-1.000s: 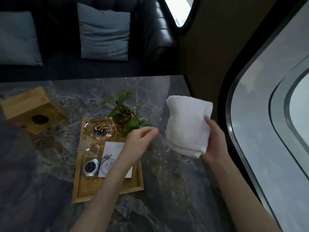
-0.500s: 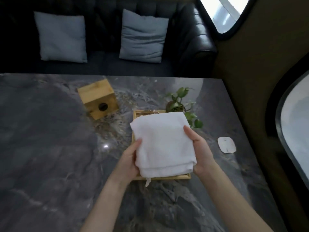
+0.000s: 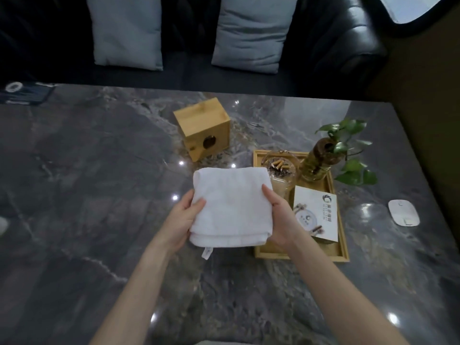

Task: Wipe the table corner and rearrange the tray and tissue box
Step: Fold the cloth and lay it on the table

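A folded white towel [image 3: 230,206] hangs above the grey marble table [image 3: 99,195], held from both sides. My left hand [image 3: 183,219] grips its left edge and my right hand [image 3: 281,215] grips its right edge. Just right of the towel lies a wooden tray [image 3: 341,255] carrying a glass ashtray [image 3: 280,168] with cigarette butts, a potted plant [image 3: 321,158] in a glass jar and a white card [image 3: 317,215]. The wooden tissue box [image 3: 202,128] lies tipped on its side beyond the towel, its round hole facing me.
A white oval device [image 3: 403,212] lies on the table near the right edge. A dark card [image 3: 25,92] sits at the far left corner. Behind the table stands a black sofa with two grey cushions [image 3: 249,31]. A dark wall rises on the right.
A second ago only my right hand held the towel, off to the right. Both hands now hold it, left of the tray, and the view has swung leftward to show more table.
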A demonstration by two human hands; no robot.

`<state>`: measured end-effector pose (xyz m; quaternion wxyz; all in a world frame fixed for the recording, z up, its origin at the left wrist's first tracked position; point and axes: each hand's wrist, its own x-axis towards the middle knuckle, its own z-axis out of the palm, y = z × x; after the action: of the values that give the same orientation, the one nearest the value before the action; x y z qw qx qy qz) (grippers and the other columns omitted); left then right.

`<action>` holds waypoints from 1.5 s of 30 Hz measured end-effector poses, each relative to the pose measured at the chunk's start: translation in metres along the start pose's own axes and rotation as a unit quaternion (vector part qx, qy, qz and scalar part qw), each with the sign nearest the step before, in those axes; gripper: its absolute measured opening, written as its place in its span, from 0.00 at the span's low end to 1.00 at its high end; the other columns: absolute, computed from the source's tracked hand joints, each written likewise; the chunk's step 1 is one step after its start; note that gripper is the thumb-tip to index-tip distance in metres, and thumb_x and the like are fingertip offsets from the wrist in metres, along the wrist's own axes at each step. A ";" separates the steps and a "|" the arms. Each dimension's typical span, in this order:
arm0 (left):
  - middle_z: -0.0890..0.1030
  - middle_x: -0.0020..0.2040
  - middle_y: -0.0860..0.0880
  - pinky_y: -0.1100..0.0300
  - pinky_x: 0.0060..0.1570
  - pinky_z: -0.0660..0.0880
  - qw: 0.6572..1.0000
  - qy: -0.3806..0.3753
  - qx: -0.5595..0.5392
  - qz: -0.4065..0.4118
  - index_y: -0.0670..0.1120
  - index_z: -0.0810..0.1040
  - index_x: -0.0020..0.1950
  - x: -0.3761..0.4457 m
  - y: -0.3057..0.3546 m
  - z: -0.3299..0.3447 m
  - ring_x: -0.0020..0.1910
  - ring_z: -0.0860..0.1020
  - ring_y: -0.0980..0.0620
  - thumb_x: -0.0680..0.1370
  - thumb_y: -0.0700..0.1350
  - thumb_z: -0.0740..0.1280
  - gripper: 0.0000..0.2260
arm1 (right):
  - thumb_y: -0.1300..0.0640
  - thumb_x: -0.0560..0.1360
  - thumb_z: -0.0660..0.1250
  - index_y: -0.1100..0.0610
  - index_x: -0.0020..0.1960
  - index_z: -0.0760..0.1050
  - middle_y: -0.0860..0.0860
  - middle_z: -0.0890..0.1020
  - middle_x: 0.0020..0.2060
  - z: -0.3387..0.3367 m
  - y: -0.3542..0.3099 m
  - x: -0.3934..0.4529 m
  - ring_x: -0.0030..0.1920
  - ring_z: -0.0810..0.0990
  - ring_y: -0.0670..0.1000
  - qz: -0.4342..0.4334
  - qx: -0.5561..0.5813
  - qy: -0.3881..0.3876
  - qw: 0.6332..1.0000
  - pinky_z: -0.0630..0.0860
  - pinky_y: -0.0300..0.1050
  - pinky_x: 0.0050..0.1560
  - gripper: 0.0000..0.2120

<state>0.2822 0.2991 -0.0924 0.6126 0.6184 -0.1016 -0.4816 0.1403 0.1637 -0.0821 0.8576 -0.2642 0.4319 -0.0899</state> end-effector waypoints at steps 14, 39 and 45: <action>0.79 0.52 0.48 0.76 0.36 0.74 0.977 0.107 0.182 0.022 0.42 0.73 0.63 0.047 -0.038 -0.037 0.45 0.77 0.57 0.77 0.38 0.61 0.14 | 0.55 0.80 0.54 0.56 0.69 0.64 0.48 0.75 0.56 0.015 0.041 0.061 0.57 0.74 0.48 -0.150 -0.421 0.084 0.891 0.69 0.41 0.53 0.18; 0.58 0.75 0.42 0.41 0.69 0.58 0.720 0.093 0.686 0.048 0.40 0.55 0.74 0.033 -0.085 -0.018 0.74 0.58 0.45 0.77 0.52 0.46 0.28 | 0.62 0.70 0.69 0.70 0.68 0.62 0.67 0.68 0.68 0.004 0.113 0.063 0.69 0.67 0.63 -0.166 -0.810 0.165 0.537 0.60 0.51 0.67 0.31; 0.55 0.77 0.43 0.47 0.73 0.51 0.735 0.088 0.672 0.017 0.42 0.53 0.74 0.028 -0.057 -0.004 0.76 0.53 0.47 0.79 0.50 0.54 0.26 | 0.64 0.78 0.55 0.64 0.71 0.57 0.60 0.62 0.71 0.016 0.064 0.035 0.72 0.59 0.57 -0.189 -0.742 0.090 0.636 0.58 0.45 0.71 0.22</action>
<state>0.2731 0.2947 -0.1557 0.0513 0.9071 -0.3547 -0.2208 0.1699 0.2108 -0.1327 0.2937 -0.8783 0.3692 0.0775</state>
